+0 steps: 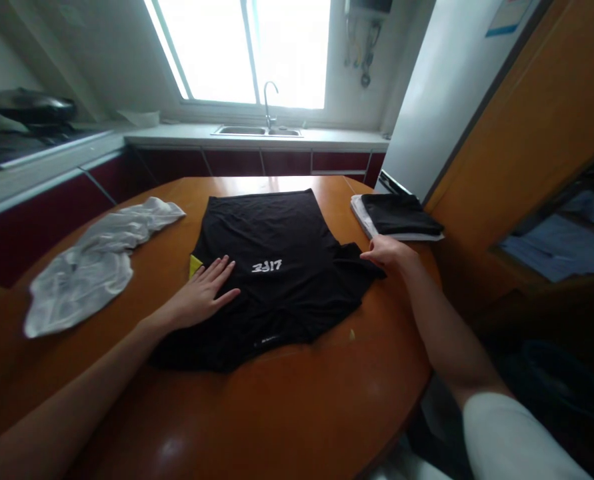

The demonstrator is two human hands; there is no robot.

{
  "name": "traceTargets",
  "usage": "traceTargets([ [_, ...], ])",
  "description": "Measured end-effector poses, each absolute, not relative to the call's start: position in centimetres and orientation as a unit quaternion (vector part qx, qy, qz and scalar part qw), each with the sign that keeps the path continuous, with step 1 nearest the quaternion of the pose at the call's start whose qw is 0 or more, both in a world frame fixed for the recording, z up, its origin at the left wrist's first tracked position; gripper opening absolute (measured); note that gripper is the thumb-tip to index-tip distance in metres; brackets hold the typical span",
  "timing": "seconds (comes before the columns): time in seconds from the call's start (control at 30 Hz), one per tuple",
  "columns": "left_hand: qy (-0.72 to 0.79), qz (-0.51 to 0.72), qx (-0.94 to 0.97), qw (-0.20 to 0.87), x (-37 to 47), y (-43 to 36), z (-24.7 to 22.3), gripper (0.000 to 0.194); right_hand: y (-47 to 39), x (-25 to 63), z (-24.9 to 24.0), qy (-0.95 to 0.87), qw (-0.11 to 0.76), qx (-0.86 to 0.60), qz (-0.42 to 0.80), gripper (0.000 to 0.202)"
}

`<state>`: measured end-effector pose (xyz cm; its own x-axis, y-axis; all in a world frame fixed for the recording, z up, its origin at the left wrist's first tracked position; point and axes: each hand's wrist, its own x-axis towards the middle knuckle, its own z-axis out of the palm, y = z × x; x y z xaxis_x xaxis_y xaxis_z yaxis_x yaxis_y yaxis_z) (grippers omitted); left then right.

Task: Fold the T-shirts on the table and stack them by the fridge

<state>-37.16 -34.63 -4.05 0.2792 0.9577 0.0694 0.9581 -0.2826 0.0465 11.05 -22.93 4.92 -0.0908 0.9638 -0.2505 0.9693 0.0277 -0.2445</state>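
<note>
A black T-shirt [277,233] lies spread on the round wooden table [297,413], its hem toward the window and its collar toward me. White lettering shows upside down near its middle, and a yellow patch [195,266] peeks out at its left edge. My left hand [205,293] rests flat on the shirt's left part, fingers apart. At the right, my right hand [384,252] pinches the edge of the shirt's sleeve, thumb and fingers pressed together.
A crumpled white garment [91,267] lies at the table's left. Folded black and white clothes [399,217] are stacked at the right, just beyond my right hand. Behind the table stand a counter with a sink [257,131] and a pale refrigerator [427,100].
</note>
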Motion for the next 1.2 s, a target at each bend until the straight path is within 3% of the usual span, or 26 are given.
traceTargets([
  [0.1,-0.595,-0.046,-0.803,0.006,-37.4,-34.5,-4.3,0.086,-22.4,10.3,4.0,0.714,0.042,0.666,-0.211,0.036],
  [0.33,-0.594,-0.054,-0.802,0.006,-37.5,-34.3,-4.3,0.084,-21.3,10.0,1.8,0.731,-0.038,0.666,-0.142,0.036],
  [0.63,-0.589,-0.054,-0.806,0.008,-37.4,-34.3,-4.3,0.084,-22.6,10.1,3.4,0.740,-0.092,0.619,-0.246,0.045],
  [0.8,-0.590,-0.063,-0.805,0.012,-37.4,-34.3,-4.3,0.087,-22.9,10.4,4.5,0.726,-0.153,0.589,-0.320,0.053],
  [0.93,-0.595,-0.057,-0.802,0.011,-37.4,-34.2,-4.3,0.092,-22.9,9.4,4.8,0.708,-0.260,0.568,-0.328,0.051],
  [1.07,-0.592,-0.055,-0.804,0.013,-37.4,-34.2,-4.3,0.090,-24.2,6.9,5.1,0.658,-0.373,0.473,-0.452,0.054],
  [1.2,-0.591,-0.065,-0.804,0.016,-37.4,-34.3,-4.4,0.088,-25.4,4.8,5.0,0.624,-0.364,0.317,-0.615,0.048],
])
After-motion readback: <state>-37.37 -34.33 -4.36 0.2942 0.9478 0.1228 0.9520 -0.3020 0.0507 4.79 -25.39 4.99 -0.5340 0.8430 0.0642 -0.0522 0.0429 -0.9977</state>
